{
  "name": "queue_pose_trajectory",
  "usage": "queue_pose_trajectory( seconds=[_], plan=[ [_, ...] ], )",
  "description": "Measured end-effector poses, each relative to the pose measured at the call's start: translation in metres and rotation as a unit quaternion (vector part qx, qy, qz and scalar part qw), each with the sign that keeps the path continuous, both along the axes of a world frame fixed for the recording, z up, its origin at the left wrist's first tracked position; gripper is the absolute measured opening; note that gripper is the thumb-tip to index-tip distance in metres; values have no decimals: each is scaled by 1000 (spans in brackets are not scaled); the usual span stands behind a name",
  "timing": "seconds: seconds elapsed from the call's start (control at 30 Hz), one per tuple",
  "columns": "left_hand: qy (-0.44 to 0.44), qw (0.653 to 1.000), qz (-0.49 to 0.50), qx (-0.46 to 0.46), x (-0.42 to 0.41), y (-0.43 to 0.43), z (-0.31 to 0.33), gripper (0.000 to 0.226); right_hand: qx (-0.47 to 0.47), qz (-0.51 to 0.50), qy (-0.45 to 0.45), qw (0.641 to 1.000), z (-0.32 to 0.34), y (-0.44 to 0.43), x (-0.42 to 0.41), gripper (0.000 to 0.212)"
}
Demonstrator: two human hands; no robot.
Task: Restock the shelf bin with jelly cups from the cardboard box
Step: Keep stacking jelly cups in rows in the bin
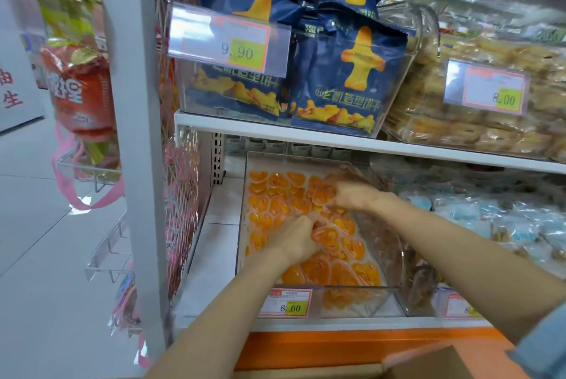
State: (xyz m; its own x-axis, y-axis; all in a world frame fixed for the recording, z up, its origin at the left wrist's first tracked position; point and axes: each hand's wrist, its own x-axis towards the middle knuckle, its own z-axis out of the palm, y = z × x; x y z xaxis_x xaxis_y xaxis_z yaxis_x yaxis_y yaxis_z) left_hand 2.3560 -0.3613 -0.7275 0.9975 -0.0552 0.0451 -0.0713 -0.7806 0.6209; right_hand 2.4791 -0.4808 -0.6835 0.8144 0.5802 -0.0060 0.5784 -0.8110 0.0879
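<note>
Entry: person, upper limbs. We logged L hand (294, 237) and R hand (355, 195), both bare, w/ forearms (214, 317) uncovered. On R arm we noted one sleeve (542, 345): blue-grey, denim-like fabric, paler along its edge, seen in part at frame's lower-rt corner.

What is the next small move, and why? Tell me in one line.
Probably release the jelly cups and draw both hands back to the cardboard box for more. The left hand curls on cups already lying in the clear bin, the right hand rests among those further back, and the pile sits below the rim.
</note>
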Motion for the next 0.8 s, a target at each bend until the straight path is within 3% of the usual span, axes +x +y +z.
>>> queue_pose_trajectory(
  seconds=[0.3,0.47,0.63,0.7,0.8],
  plan=[
    [2,999,1,-36,0,-1,-1,23,42,-19,-19,999,-9,0,4,50],
    [-10,999,7,-44,2,0,-4,16,64,-44,-12,997,-13,2,5,55],
    [-26,998,25,-55,3,3,-4,27,79,-40,31,996,-9,-5,4,55],
    [-21,995,42,-93,3,7,-2,27,121,-39,29,991,-5,-11,2,53],
    [5,973,79,-217,7,16,-2,23,262,-28,67,962,3,-18,-11,36]
  ],
)
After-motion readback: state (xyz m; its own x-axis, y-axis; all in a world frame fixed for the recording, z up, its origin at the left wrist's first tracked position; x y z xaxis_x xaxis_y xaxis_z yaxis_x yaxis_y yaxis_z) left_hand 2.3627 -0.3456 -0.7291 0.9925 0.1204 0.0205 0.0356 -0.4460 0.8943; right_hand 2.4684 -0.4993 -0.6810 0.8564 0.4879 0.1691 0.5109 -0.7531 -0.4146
